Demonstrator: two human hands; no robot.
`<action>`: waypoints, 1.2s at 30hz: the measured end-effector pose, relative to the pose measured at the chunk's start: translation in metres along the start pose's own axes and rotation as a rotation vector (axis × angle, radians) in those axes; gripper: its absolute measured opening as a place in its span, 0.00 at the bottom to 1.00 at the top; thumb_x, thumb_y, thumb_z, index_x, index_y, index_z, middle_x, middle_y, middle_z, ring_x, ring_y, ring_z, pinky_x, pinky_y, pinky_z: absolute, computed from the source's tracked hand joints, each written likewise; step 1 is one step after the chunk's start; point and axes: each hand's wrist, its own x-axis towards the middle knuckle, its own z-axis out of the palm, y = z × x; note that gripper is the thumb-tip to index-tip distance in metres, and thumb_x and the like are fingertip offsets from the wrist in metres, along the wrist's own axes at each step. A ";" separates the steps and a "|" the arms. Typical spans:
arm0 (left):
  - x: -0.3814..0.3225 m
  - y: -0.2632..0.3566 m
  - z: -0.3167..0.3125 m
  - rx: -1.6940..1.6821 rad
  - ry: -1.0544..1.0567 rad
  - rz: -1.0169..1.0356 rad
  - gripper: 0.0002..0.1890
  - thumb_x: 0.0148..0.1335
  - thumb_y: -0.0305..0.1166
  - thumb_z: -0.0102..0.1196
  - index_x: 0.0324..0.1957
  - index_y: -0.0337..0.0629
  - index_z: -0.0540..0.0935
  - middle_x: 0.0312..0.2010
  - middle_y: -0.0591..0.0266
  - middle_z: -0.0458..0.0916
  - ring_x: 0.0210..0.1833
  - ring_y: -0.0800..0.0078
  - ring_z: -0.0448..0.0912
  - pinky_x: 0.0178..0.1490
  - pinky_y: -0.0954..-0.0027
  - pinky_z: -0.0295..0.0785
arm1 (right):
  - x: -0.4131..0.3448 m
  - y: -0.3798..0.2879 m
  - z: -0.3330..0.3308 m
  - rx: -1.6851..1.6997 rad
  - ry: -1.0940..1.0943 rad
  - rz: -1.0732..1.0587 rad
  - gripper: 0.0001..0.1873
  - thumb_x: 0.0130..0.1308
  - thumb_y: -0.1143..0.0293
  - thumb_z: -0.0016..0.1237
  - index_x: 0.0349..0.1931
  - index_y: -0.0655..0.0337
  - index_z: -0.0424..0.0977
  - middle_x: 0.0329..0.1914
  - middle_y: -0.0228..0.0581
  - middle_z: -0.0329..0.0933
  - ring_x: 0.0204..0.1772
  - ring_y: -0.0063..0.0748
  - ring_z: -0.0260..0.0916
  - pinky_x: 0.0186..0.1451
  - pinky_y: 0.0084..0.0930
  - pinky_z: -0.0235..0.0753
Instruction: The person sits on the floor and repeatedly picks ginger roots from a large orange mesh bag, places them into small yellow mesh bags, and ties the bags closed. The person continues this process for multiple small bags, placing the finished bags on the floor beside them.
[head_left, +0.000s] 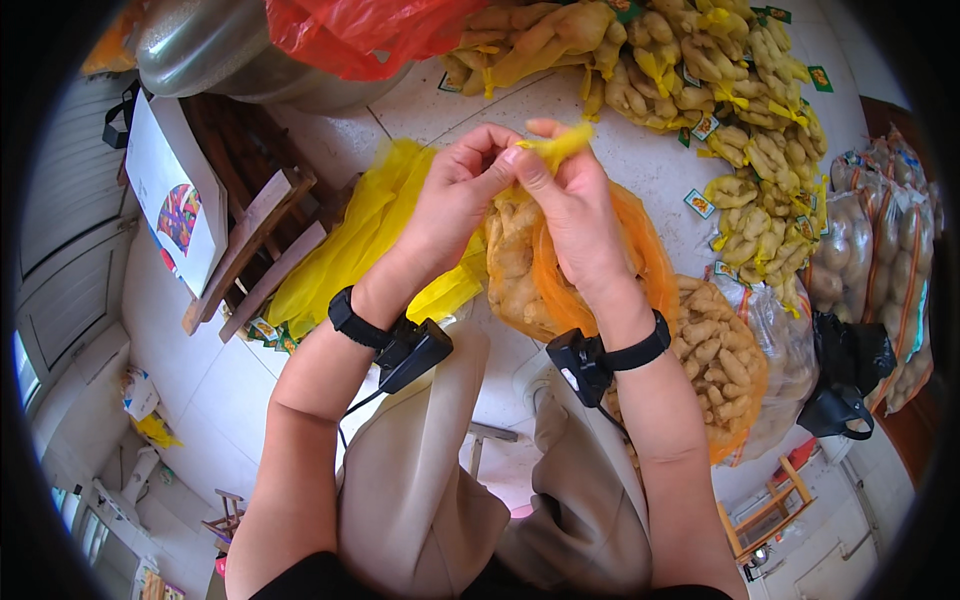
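My left hand (461, 191) pinches the base of a bunched end of yellow mesh netting (559, 146) between thumb and fingertips. My right hand (574, 202) grips the same netting, and its loose tail sticks out past the fingers to the right. Some yellow mesh shows just under the hands; what hangs there is mostly hidden. Directly below stands an orange mesh sack (645, 225) with its mouth rolled down, and ginger roots (517, 274) fill it. Beside my left forearm, flat yellow mesh bags (352, 232) lie draped over a wooden stool (251, 240).
Filled yellow mesh bags of ginger (757, 172) with green tags pile along the far right. Another orange sack of ginger (716, 360) stands by my right forearm, near clear plastic sacks (877, 247). A red plastic bag (367, 37) and a white carton (176, 195) are at upper left.
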 end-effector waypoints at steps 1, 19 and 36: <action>0.000 0.001 -0.001 0.033 -0.003 0.012 0.05 0.64 0.32 0.51 0.35 0.41 0.74 0.31 0.75 0.71 0.35 0.87 0.66 0.43 0.83 0.60 | 0.000 0.000 0.000 -0.116 -0.014 -0.077 0.08 0.66 0.69 0.46 0.36 0.65 0.70 0.34 0.30 0.72 0.36 0.15 0.66 0.41 0.14 0.67; -0.022 0.003 -0.008 0.018 0.088 -0.269 0.13 0.62 0.40 0.54 0.37 0.39 0.74 0.32 0.67 0.74 0.36 0.81 0.70 0.42 0.78 0.65 | -0.009 -0.004 0.007 -0.108 -0.006 0.240 0.06 0.56 0.75 0.55 0.31 0.64 0.73 0.28 0.29 0.73 0.31 0.17 0.67 0.37 0.14 0.68; -0.019 -0.021 -0.045 0.307 0.214 -0.133 0.07 0.64 0.30 0.50 0.32 0.38 0.71 0.28 0.66 0.74 0.30 0.80 0.73 0.35 0.76 0.71 | 0.009 0.019 -0.015 0.668 0.186 0.622 0.02 0.65 0.72 0.43 0.36 0.59 0.67 0.36 0.35 0.70 0.36 0.28 0.67 0.39 0.29 0.70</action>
